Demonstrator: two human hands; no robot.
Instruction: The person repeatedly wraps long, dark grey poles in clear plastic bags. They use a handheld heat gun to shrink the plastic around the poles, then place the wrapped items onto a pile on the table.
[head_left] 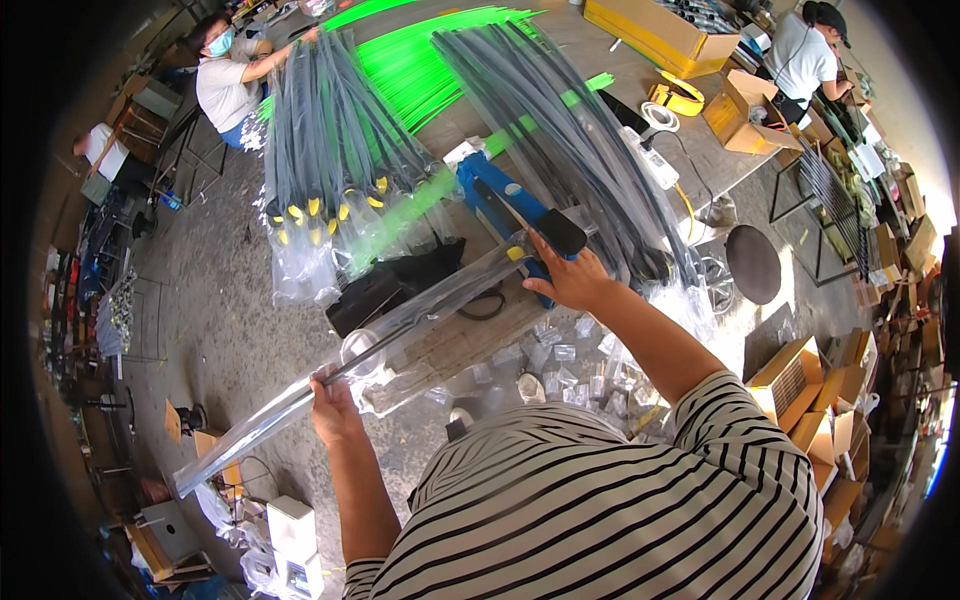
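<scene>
A long dark rod in a clear plastic sleeve (440, 305) runs slantwise from lower left towards my right hand, with a yellow tip at its upper end. My left hand (338, 408) is closed round the sleeved rod at its lower part. Beyond the yellow tip stands a blue hand-held bag sealer (505, 192) with a black pad on its arm. My right hand (575, 275) grips the sealer's near end, its fingers by the black pad and thumb lower down. The sleeve's upper end lies at the sealer, partly hidden by my fingers.
Sleeved rods with yellow tips (330, 150) lie at the table's left, another bundle of sleeved rods (560, 130) at its right. Bright green strips (405, 65) lie behind. A power strip (655, 165) and yellow tape dispenser (678, 95) stand right. A masked person (225, 85) touches the left bundle.
</scene>
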